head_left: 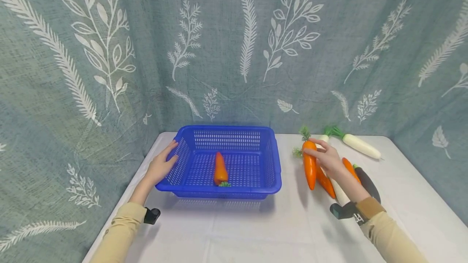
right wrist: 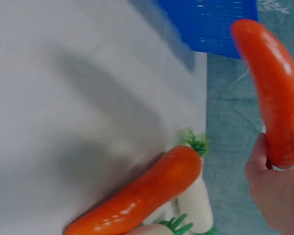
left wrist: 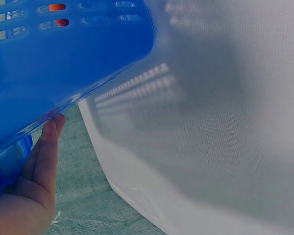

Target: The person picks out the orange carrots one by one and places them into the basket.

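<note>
My right hand [head_left: 327,158] holds a plump orange carrot [head_left: 310,165] by its leafy top end, raised above the table with its tip hanging down. In the right wrist view the same carrot [right wrist: 277,93] stands clear of the pile. At the left side of a blue plastic basket [head_left: 219,192], my left hand [head_left: 162,165] grips the rim; its fingertips press the rim's outer side in the left wrist view, with the thumb hidden there. One carrot [head_left: 220,169] lies inside the basket. Below the right hand, another carrot [right wrist: 137,193] lies against white radishes [right wrist: 196,205].
A white radish [head_left: 362,146] with green leaves lies at the back right. Under the right forearm are an eggplant [head_left: 367,184] and an orange carrot [head_left: 351,170]. A white cloth [head_left: 234,230] covers the table, and a patterned green curtain [head_left: 226,52] hangs behind it.
</note>
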Demonstrator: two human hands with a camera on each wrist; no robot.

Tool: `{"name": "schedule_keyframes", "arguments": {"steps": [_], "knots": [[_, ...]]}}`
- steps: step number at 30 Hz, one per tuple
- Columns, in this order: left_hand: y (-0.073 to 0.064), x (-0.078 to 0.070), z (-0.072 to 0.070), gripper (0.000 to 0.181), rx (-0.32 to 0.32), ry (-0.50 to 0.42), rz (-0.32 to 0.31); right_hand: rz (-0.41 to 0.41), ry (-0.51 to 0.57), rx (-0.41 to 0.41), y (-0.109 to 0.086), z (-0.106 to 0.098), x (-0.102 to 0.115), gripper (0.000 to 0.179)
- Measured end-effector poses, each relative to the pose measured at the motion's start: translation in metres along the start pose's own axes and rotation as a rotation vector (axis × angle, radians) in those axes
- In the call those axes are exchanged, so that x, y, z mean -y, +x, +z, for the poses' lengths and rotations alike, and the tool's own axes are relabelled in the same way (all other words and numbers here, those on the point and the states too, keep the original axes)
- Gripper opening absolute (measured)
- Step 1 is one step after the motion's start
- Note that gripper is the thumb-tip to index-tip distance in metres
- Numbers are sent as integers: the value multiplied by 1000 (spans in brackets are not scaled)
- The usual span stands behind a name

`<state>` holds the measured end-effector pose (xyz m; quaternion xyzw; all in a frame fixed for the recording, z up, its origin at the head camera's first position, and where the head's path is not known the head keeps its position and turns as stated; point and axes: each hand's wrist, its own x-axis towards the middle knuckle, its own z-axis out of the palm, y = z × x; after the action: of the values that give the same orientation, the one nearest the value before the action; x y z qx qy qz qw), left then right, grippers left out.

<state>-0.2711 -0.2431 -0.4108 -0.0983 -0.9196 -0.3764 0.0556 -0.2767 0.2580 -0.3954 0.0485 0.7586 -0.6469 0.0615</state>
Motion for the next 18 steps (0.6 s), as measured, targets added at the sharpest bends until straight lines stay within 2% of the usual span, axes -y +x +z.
{"name": "schedule_keyframes", "arguments": {"steps": [7, 18], "knots": [[1, 1, 0, 50, -5, -2, 10, -47, 204, -12, 1, -3, 12, 68], [1, 2, 1, 50, -4, -5, 4, -25, 228, -43, 1, -1, 7, 67]]}}
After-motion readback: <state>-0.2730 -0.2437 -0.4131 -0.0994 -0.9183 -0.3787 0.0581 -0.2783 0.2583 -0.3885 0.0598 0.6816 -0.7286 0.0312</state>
